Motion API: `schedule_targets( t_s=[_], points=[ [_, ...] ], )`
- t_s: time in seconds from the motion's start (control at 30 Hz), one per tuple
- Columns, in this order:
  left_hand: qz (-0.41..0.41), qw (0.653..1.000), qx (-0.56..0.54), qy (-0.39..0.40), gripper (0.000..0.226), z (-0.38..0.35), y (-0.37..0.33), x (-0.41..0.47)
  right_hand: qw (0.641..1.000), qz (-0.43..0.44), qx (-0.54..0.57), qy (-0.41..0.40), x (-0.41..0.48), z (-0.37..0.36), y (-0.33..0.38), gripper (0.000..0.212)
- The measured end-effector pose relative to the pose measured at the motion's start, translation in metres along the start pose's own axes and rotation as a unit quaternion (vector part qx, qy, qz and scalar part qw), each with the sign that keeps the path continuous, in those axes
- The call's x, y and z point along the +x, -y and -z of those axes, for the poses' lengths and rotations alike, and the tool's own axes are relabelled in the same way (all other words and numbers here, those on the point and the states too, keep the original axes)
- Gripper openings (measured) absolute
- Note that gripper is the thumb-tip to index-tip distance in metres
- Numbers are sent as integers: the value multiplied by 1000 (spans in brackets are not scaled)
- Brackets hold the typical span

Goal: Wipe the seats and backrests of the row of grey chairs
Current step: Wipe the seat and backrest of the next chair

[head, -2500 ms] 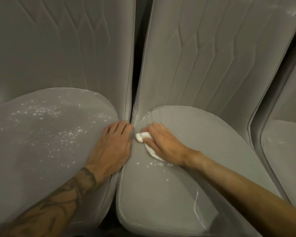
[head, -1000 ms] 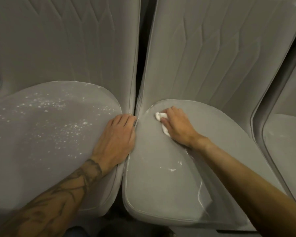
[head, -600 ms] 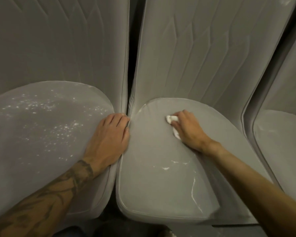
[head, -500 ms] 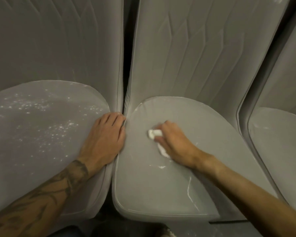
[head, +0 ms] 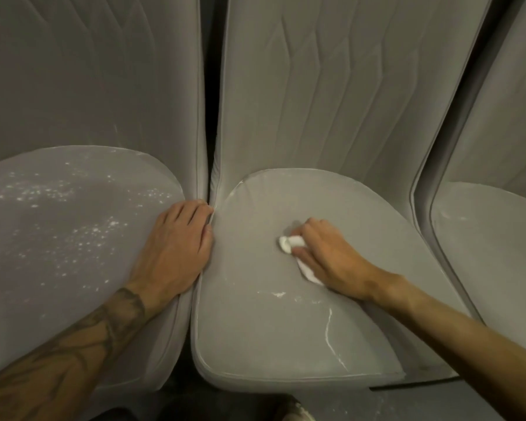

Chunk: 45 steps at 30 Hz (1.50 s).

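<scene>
Head view: three grey chairs side by side. Right hand (head: pixel 331 259) on the middle seat (head: pixel 255 329), fingers (head: pixel 308 230) curled over a wadded white cloth (head: pixel 287 243) and pressing it to the cushion near its centre. Left hand (head: pixel 176 247) lies flat on the right edge of the left seat (head: pixel 58 268), fingers straight and together, tips at the gap between the chairs. White specks (head: pixel 88 235) scattered over the left seat. Thin white streak (head: pixel 328 329) and small smears on the middle seat in front of the cloth. Quilted middle backrest (head: pixel 331 86) behind. Right seat (head: pixel 492 238) partly in view.
</scene>
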<state>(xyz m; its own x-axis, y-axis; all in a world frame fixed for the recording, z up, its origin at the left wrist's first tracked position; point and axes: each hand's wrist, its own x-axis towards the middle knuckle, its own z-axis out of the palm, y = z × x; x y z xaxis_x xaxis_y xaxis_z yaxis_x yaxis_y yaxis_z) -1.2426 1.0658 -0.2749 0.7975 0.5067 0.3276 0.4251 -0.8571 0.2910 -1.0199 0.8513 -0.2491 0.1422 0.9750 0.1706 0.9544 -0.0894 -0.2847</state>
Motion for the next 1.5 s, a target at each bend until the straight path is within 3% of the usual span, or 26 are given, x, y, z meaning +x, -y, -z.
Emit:
schedule_targets(
  t_s=[0.1, 0.2, 0.27, 0.33, 0.47, 0.57, 0.63, 0.73, 0.8, 0.93, 1.0, 1.07, 1.2, 1.27, 1.33, 1.4, 1.5],
  points=[
    [0, 1000, -1, 0, 36, 0, 1, 1, 996, 31, -83, 14, 8, 15, -29, 19],
    [-3, 1000, 4, -5, 34, -2, 2, 1, 985, -92, -142, -34, 33, 28, -81, 25],
    [-6, 1000, 7, -9, 33, -3, 2, 2, 975, -182, -109, -66, 36, 26, -96, 27],
    [-7, 1000, 9, -11, 33, -5, 3, 3, 973, -204, -83, -69, 28, 16, -84, 27],
    [-14, 1000, 7, -16, 33, -6, 4, 2, 998, -50, 17, -35, -11, 5, -32, 14],
    [-14, 1000, 10, -14, 33, -6, 4, 2, 999, -14, -37, 0, -10, 19, -50, 17],
    [-17, 1000, 13, -15, 33, -6, 4, 2, 992, -88, -82, -46, 2, 28, -84, 24],
    [-20, 999, 16, -21, 32, -7, 5, 2, 956, -269, -79, -85, 6, 35, -107, 29],
    [-19, 999, 15, -22, 33, -6, 4, 2, 955, -272, -78, -93, -6, 28, -88, 26],
    [-14, 1000, 9, -11, 36, -4, 1, 2, 990, -129, 7, -52, -43, 8, 0, 24],
    [-14, 1000, 7, -2, 38, -2, 1, 1, 997, -74, -8, -17, -53, 10, 11, 23],
    [-17, 1000, 4, 1, 38, -2, 2, -1, 991, -121, -49, -32, -58, 22, -5, 26],
    [-20, 1000, 7, -8, 34, -4, 2, -1, 937, -323, -89, -102, -68, 27, -11, 25],
    [-21, 1000, 7, -10, 32, -5, 1, 1, 940, -308, -80, -122, -68, 8, 27, 18],
    [-20, 1000, 4, -7, 32, -3, 1, 1, 967, -217, -49, -125, -71, -10, 70, 14],
    [-19, 1000, -1, -4, 35, -1, 1, 1, 979, -183, -28, -90, -77, -12, 88, 22],
    [-29, 1000, -8, -4, 36, 2, 1, 0, 959, -260, -76, -84, -85, 6, 63, 29]
  ],
)
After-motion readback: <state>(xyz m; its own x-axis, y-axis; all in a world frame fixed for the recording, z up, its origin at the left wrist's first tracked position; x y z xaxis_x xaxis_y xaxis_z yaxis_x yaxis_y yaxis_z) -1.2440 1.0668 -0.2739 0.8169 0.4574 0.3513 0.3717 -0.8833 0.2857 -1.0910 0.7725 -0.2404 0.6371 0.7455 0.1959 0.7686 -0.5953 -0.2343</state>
